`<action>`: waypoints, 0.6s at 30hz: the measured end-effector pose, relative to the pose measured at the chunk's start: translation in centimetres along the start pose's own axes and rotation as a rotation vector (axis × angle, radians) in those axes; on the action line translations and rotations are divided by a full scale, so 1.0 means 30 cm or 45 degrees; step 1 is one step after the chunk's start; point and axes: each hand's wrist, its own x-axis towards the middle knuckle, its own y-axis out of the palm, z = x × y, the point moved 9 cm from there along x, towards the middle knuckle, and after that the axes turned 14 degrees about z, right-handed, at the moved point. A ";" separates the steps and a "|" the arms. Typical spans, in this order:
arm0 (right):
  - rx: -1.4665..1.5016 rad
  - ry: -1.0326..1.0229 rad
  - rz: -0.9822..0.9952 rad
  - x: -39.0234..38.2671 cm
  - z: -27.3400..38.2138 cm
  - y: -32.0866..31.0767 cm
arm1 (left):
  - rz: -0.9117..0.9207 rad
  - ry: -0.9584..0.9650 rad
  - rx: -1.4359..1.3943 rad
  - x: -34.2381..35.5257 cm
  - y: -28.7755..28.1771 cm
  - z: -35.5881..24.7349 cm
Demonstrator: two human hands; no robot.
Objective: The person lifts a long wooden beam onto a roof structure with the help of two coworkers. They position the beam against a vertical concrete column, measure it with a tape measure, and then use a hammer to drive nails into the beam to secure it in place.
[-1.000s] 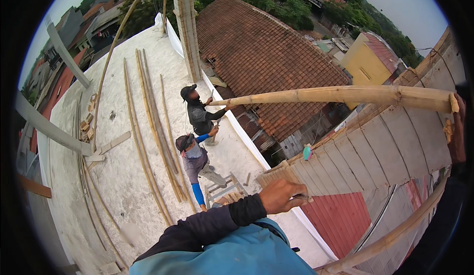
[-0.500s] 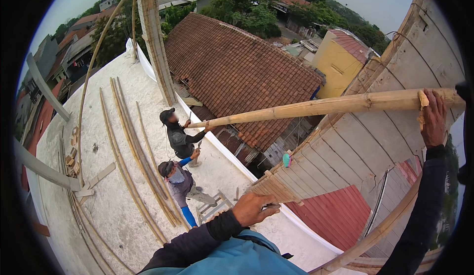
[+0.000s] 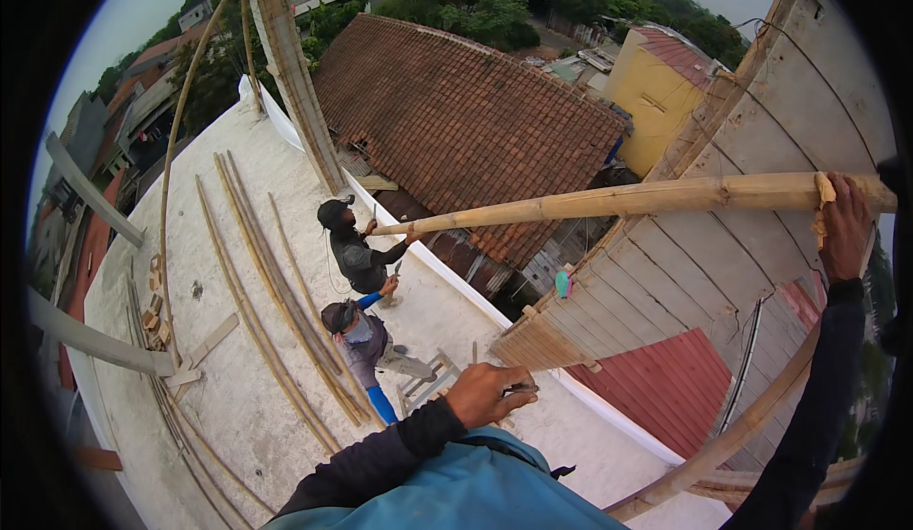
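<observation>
So, from the head cam: the bamboo pole (image 3: 590, 204) ran from about the middle of the frame to the right edge, thick end on the right. The right hand (image 3: 844, 231) was up at the right side, fingers laid against that thick part, so the grip sat close to the near end and most of the pole stretched off to its left. Couldn't tell whether the fingers actually wrapped round it, since the thumb and far side were hidden. A ragged tan scrap (image 3: 824, 209) stuck out right beside the fingertips.

The left hand (image 3: 490, 395) was low in the centre, well apart from the pole, curled up with thumb and fingers pinched on a small greyish thing (image 3: 519, 388), too small to make out.

Over at the pole's thin end, mid-frame, a co-worker in black (image 3: 357, 250) had both hands up at it. Just below, another co-worker with blue sleeves (image 3: 366, 340) leaned by a ladder (image 3: 433, 378). More bamboo lengths (image 3: 276, 292) lay on the pale slab (image 3: 171, 207) left of them, and a boarded concrete beam (image 3: 704, 245) slanted across the right side.
</observation>
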 end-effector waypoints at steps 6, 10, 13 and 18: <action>0.016 -0.009 -0.071 -0.031 0.013 0.023 | 0.035 -0.056 0.021 0.007 0.001 0.007; -0.033 -0.014 -0.099 -0.008 0.010 0.032 | 0.035 -0.039 0.028 0.003 0.007 0.005; -0.030 -0.039 -0.080 0.029 0.010 0.041 | 0.026 -0.050 0.013 -0.001 -0.002 0.012; -0.069 -0.039 -0.154 0.028 0.024 0.042 | -0.026 -0.089 -0.045 -0.005 -0.021 0.038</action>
